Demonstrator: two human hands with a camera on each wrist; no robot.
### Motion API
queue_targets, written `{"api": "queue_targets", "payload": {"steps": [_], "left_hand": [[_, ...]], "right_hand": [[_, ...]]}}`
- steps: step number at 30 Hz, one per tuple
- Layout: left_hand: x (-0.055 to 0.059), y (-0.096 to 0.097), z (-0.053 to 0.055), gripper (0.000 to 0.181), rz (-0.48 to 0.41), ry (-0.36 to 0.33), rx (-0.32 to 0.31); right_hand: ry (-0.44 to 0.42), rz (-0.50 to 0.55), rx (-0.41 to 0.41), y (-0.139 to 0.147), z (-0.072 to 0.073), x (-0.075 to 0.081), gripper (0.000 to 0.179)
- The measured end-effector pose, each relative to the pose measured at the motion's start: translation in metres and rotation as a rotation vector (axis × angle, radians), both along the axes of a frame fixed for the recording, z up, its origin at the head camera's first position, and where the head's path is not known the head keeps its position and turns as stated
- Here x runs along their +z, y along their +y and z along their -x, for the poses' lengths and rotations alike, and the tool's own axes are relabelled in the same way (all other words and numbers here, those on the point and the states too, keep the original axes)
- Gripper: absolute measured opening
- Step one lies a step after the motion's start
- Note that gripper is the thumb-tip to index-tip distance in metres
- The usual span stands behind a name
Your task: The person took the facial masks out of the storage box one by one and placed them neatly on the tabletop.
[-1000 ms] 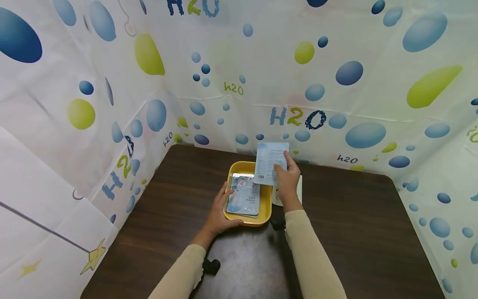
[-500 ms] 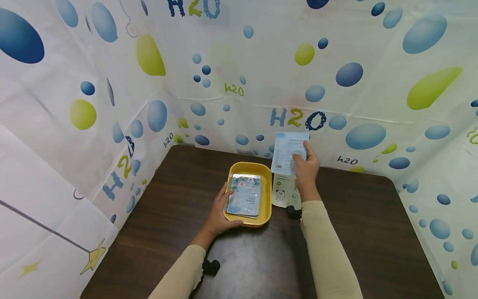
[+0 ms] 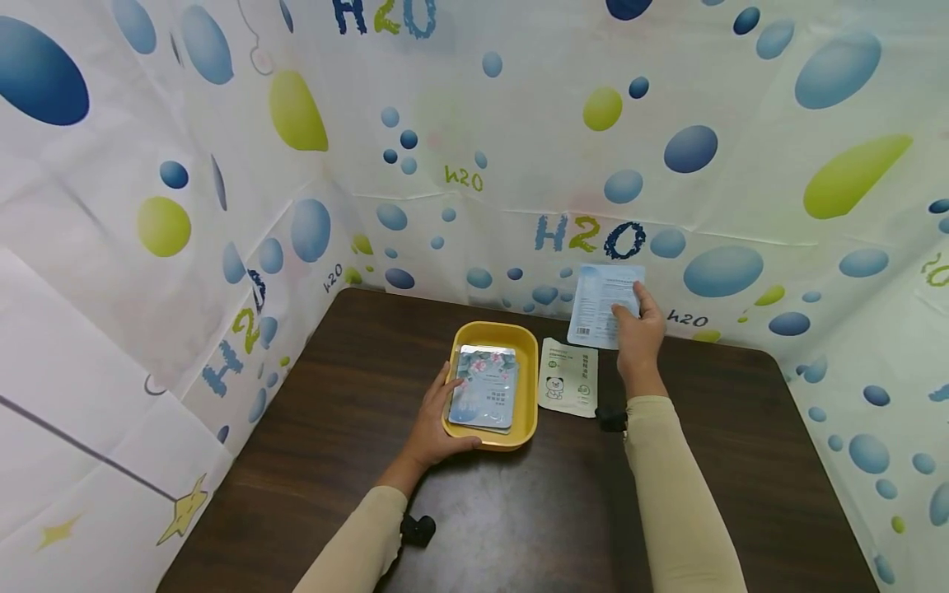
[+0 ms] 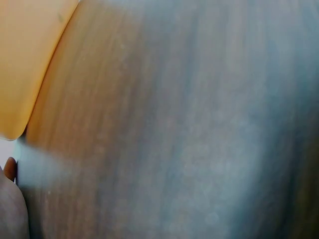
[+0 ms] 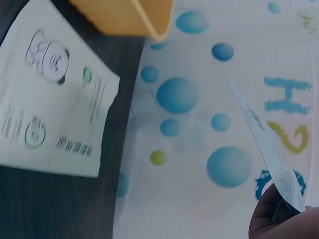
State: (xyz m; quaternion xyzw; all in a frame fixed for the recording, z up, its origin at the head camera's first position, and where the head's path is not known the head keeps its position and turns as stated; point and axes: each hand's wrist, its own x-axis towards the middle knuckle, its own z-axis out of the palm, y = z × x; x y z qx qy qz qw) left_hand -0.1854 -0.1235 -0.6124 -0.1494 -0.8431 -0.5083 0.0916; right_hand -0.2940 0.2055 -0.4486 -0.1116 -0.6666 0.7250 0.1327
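By the desk's (image 3: pixel 749 461) far edge, head view, your right hand (image 3: pixel 639 336) pinches a blue packet (image 3: pixel 595 309); your left hand (image 3: pixel 436 430) grips a yellow tray (image 3: pixel 529 379). Left wrist shows the yellow tray; right wrist, the blue packet apart from a pale pouch (image 5: pixel 55 109).

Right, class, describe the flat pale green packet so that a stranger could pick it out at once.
On the dark brown wood-grain table, find the yellow rounded rectangular tray. Just right of it in the head view lies the flat pale green packet. Unlike the light blue packet in the right hand and the flower-printed blue packet in the tray, it shows a cartoon bear.
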Motion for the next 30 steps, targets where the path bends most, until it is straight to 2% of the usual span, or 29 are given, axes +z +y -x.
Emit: {"api": "queue_targets", "payload": {"steps": [9, 14, 19, 22, 26, 30], "left_hand": [[0.001, 0.0, -0.001, 0.107, -0.009, -0.019, 0.001], [0.002, 0.0, -0.001, 0.107, -0.02, -0.006, -0.008], [0.003, 0.0, -0.001, 0.107, -0.018, -0.009, -0.011], [0.002, 0.0, -0.001, 0.107, -0.014, -0.007, -0.012], [0.001, 0.0, 0.0, 0.109, -0.017, 0.0, -0.013], [-0.001, 0.0, 0.001, 0.109, -0.023, 0.002, -0.011]], "right_hand": [[-0.059, -0.013, -0.019, 0.029, -0.003, -0.013, 0.06], [-0.086, 0.005, -0.039, 0.043, -0.004, -0.028, 0.06], [-0.157, -0.007, -0.072, 0.056, -0.007, -0.043, 0.061], [-0.219, -0.058, -0.067, 0.064, -0.01, -0.051, 0.061], [-0.303, -0.165, -0.022, 0.073, -0.016, -0.062, 0.06], [-0.337, -0.245, 0.016, 0.081, -0.022, -0.077, 0.063]]}}
